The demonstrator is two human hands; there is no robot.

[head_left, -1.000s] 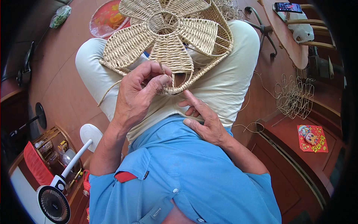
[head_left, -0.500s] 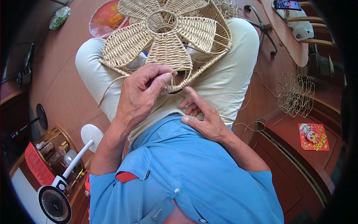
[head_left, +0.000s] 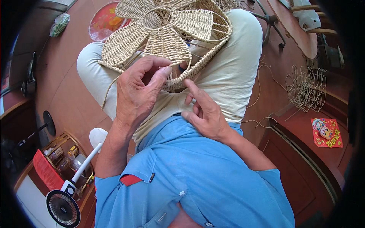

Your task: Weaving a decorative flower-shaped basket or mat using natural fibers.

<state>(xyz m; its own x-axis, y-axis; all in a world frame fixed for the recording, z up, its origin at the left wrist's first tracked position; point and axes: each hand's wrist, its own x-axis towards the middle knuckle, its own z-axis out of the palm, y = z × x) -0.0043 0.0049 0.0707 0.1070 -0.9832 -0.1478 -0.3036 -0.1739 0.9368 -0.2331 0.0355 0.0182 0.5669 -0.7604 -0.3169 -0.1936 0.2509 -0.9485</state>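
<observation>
A woven straw piece (head_left: pixel 167 42) with flower-shaped petals and a cord-wrapped rim rests across my lap, its near edge toward my belly. Thumb and forefinger of my left hand (head_left: pixel 137 87) pinch a thin strand of straw cord at that near edge, just below the lowest petal. A loose cord tail (head_left: pixel 108 93) hangs down on the left, over my thigh. My right hand (head_left: pixel 205 112) has its forefinger stretched to the rim's near right side, with the thumb apart and the other fingers curled. Nothing shows in its grasp. The strand's end in my left hand is hidden.
A wire frame (head_left: pixel 306 89) and loops of cord lie at the right, near a red printed card (head_left: pixel 327 133). Behind the weaving is a red patterned basin (head_left: pixel 104 21). A small fan (head_left: pixel 63 208) stands at lower left, a wheeled chair base (head_left: pixel 270 22) at upper right.
The view has shifted slightly, and the woven piece sits a little higher and farther left in it. My left hand keeps its pinch; my right forefinger stays by the rim.
</observation>
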